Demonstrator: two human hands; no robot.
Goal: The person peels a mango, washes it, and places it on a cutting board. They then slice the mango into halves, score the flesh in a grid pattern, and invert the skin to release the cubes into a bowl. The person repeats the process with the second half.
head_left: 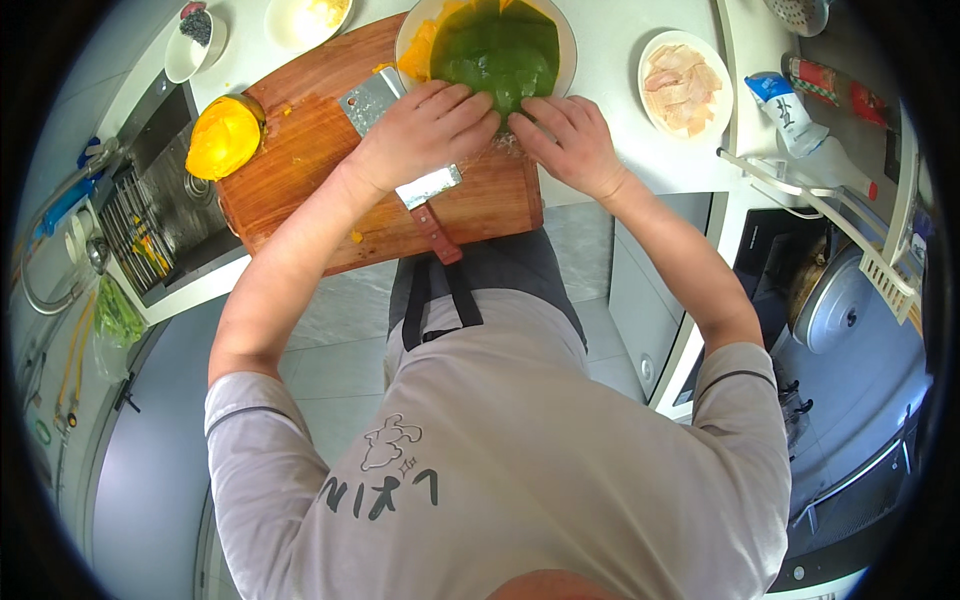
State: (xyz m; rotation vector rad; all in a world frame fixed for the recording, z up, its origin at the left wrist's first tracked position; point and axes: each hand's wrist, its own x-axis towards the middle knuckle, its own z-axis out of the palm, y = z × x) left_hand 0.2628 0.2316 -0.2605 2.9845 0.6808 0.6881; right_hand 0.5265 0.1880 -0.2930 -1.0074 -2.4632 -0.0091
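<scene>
A large dark green piece with a glossy surface [499,56], seemingly pumpkin rind, lies in the pale bowl [568,45], with orange pumpkin chunks [418,52] beside it. My left hand [442,124] and my right hand [566,139] hold its near edge, fingers curled, thumbs mostly hidden. Beneath my left hand and wrist a cleaver [430,186] rests on the wooden cutting board [300,150], its blade partly covered. Its reddish-brown handle [437,234] points toward my body past the board's near edge. A cut pumpkin piece [225,139] sits at the board's left end.
On the right stands a white plate of sliced pale food [682,86], near a blue-and-white packet [784,112] and a wire rack [817,191]. Two small bowls, one with dark bits [196,37], one pale [307,19], stand at the back left. A sink [180,172] lies left.
</scene>
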